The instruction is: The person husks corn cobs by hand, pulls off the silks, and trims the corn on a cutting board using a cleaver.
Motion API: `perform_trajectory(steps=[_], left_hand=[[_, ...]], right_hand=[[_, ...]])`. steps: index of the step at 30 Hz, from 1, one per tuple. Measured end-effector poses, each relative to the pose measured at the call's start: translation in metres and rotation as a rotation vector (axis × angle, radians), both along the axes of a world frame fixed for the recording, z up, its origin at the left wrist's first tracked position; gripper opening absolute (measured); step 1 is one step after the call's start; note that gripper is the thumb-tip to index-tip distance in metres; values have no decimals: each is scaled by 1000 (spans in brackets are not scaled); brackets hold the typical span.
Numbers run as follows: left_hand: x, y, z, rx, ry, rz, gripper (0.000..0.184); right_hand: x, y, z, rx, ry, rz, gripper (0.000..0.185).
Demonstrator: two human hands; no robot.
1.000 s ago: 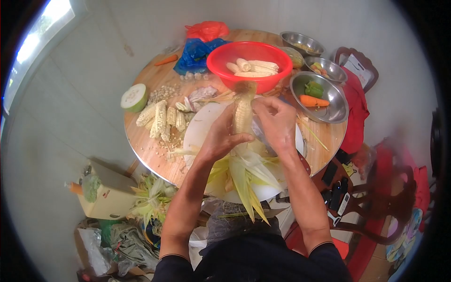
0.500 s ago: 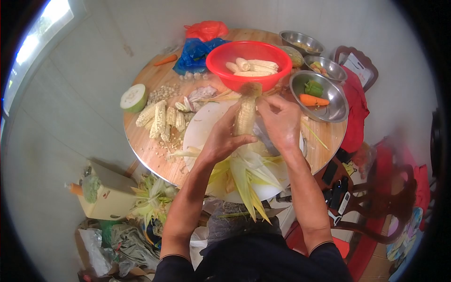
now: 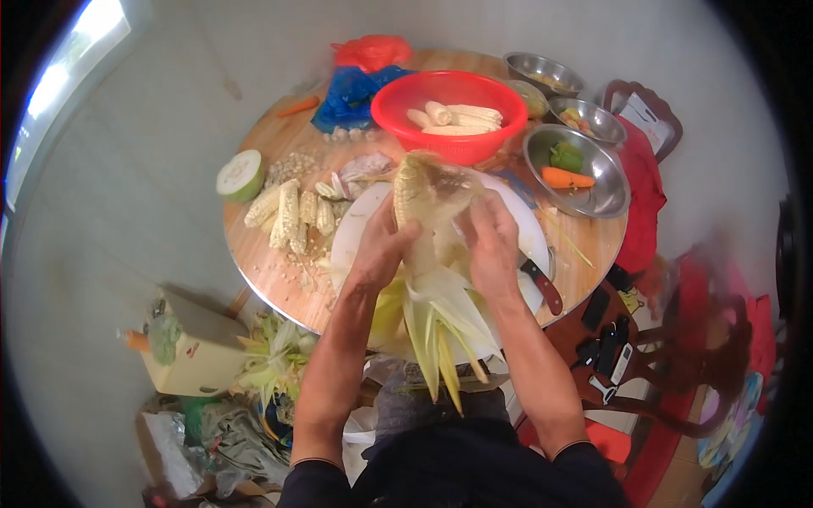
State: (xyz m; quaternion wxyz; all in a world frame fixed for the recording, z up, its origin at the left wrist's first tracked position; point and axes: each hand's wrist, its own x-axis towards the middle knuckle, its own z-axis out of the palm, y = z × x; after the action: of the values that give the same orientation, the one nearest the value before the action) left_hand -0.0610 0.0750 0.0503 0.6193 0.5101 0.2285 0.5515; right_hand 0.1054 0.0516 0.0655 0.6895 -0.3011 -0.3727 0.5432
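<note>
My left hand is wrapped round an ear of corn, held upright with its tip pointing away from me. A brownish, see-through web of corn silk stretches from the tip over to my right hand, whose fingers are pinched on it. Pale green husk leaves hang below the ear, spread towards me. Beneath both hands lies a round white cutting board. A knife with a dark red handle rests at the board's right edge, its blade partly hidden.
Beyond my hands stands a red basin holding peeled corn. Metal bowls line the right side, one with a carrot and green pepper. Several stripped cobs and a cut gourd lie left on the round wooden table.
My right hand has drawn down towards me, pulling the silk away from the ear. The ear has shifted left with my left hand, and the knife handle has come into view.
</note>
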Motion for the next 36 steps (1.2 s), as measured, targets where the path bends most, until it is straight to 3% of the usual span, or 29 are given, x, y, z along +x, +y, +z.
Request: perform_trajectory(steps=[5, 7, 10, 11, 14, 18, 20, 22, 23, 25, 26, 28, 31, 34, 36], left_hand=[[-9, 26, -25, -56, 14, 73, 44], [-28, 42, -38, -87, -218, 34, 36], [-50, 52, -38, -184, -363, 61, 35], [-51, 51, -41, -98, -343, -5, 36], [-42, 49, -52, -268, -409, 123, 36], [-38, 50, -49, -246, -476, 116, 34], [-39, 54, -57, -127, -468, -38, 31], [-40, 48, -51, -176, -423, 4, 31], [-39, 45, -48, -223, -379, 40, 31], [-37, 45, -44, -208, -297, 62, 31], [-36, 45, -42, -192, -219, 87, 31], [-28, 32, -20, -212, -121, 136, 33], [-13, 17, 10, -238, -28, 164, 37], [-7, 19, 10, -195, 34, 147, 42], [-5, 20, 10, -142, 99, 159, 44]], right_hand=[[-11, 2, -17, 182, 98, 69, 23], [-3, -13, -40, 57, 52, 163, 20], [-1, -57, -66, -106, -153, 202, 15], [0, -63, -69, -105, -154, 209, 15], [2, -78, -78, -122, -89, 230, 13], [9, -80, -78, -156, 54, 244, 16], [13, -77, -77, -195, 103, 260, 18], [25, -77, -73, -168, -164, 388, 25], [29, -75, -71, -171, -158, 383, 25], [34, -63, -62, -154, -524, 262, 28], [33, -59, -55, -155, -522, 262, 28], [25, -53, -31, 323, -1040, -336, 32], [9, -49, -7, 541, -1140, -262, 36], [-8, -40, -8, 565, -1309, -169, 37], [-15, -31, -15, 541, -1293, -210, 26]])
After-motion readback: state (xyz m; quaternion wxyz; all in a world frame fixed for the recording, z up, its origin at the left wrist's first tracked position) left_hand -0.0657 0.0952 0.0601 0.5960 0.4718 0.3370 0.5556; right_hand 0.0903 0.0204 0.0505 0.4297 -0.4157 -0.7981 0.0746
